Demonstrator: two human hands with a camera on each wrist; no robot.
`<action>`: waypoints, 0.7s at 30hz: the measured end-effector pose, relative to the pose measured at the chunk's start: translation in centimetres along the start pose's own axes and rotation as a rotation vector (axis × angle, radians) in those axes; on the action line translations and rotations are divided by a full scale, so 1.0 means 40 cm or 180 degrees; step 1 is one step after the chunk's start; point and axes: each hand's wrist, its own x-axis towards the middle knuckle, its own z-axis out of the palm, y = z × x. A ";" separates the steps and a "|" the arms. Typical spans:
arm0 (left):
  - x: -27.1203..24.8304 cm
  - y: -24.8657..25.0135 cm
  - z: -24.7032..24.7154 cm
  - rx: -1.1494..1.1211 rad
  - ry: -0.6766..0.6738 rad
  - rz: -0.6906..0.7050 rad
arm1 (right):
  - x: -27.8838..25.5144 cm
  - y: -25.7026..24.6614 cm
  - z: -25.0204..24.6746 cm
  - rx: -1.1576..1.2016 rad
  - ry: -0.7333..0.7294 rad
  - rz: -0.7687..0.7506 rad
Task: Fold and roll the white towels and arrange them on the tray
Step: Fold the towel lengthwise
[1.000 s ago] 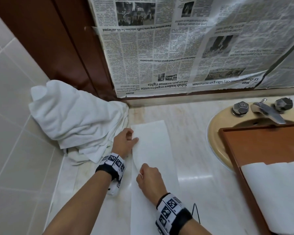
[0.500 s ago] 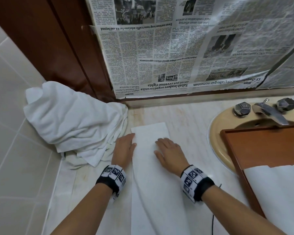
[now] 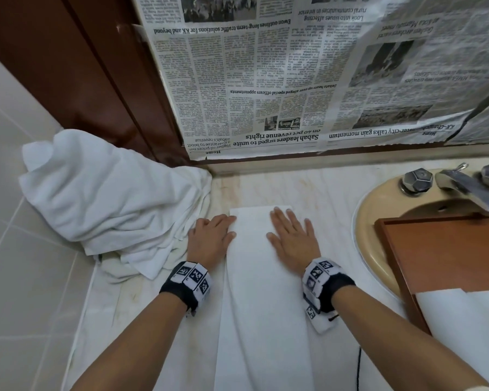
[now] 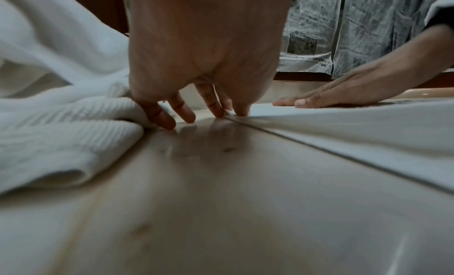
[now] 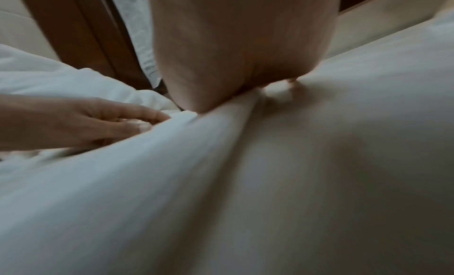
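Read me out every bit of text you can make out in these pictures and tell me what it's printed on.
All on the upside-down newspaper hung behind the counter:
"Sabah leaders urged to unite on 40 pct revenue rights"
"Ewon outlines long-term traffic solutions for KK and beyond"
"Debate heats up over alleged special officers appointments"
"Look into issues affecting rural communities in interior"
"talks gain momentum" (start creased)
"Home"
Body columns: too small to read.
Wristbands: coded squares, no words.

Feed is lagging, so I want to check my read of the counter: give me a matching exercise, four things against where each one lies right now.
1. folded towel
2. towel heap
3. tray
4. right hand

a. over the sink
b. flat on the folded strip
c. in the left corner against the tiles
d. lengthwise on the counter between both hands

Pairs: 1-d, 2-c, 3-a, 4-b
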 end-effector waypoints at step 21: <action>-0.246 0.097 0.099 0.0083 -0.0303 0.0231 | -0.261 -0.064 0.105 0.0253 0.0468 -0.0282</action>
